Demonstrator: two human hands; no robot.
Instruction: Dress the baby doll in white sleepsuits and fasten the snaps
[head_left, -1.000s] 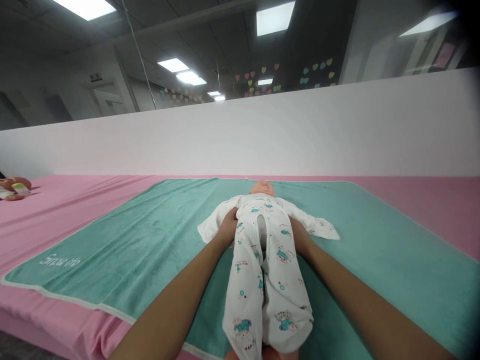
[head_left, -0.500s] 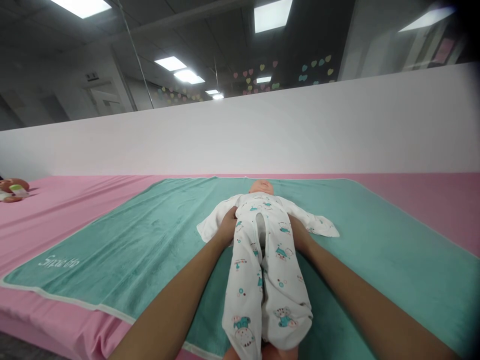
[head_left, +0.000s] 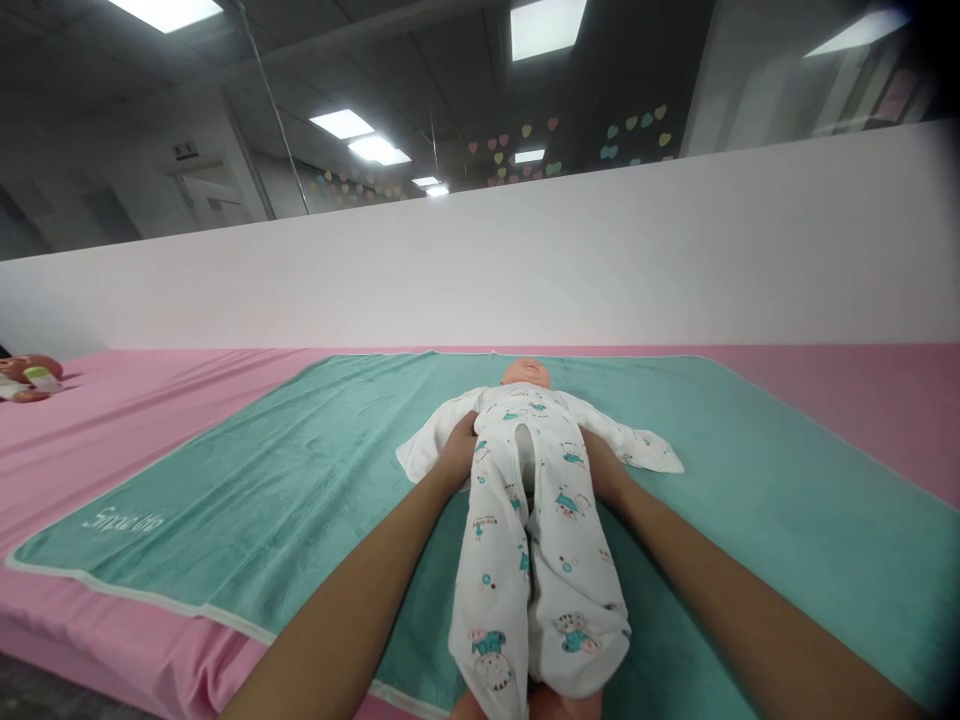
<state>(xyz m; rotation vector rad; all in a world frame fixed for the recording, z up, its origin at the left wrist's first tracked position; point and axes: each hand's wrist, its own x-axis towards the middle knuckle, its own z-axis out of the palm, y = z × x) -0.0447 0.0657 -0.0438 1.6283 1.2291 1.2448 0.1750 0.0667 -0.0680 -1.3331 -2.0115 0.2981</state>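
Only our view shifts slightly. Our left hand [head_left: 456, 456] stays at nine o'clock of the waist, our right hand [head_left: 602, 470] at three; fingers are hidden, so we cannot tell their grip. Between them, the doll [head_left: 526, 373] lies in its suit [head_left: 574, 560] on the towel [head_left: 315, 470], head at twelve. We seem to be steadying its sides; moving calls for even support.

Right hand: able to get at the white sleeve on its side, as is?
Probably yes: the right hand is beside the clothed doll, the white sleeve lies close by on the teal towel, and nothing visible blocks it.
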